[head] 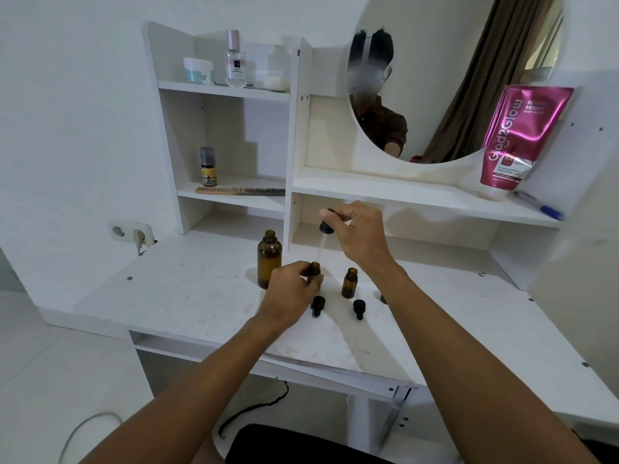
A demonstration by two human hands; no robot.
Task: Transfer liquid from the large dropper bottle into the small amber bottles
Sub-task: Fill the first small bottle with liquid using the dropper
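The large amber bottle (269,259) stands uncapped on the white desk (187,296). My right hand (360,237) pinches the black bulb of its glass dropper (324,234), whose tip points down into the neck of a small amber bottle (315,267). My left hand (291,293) grips that small bottle on the desk. A second small amber bottle (349,283) stands open just to the right. Two small black dropper caps (318,305) (359,308) lie in front of the bottles.
White shelves rise behind the desk with a comb (239,190), a small yellow-labelled bottle (208,167), a perfume bottle (235,60) and a jar (198,70). A round mirror (452,75), a pink tube (516,142) and a blue pen (539,205) sit at right.
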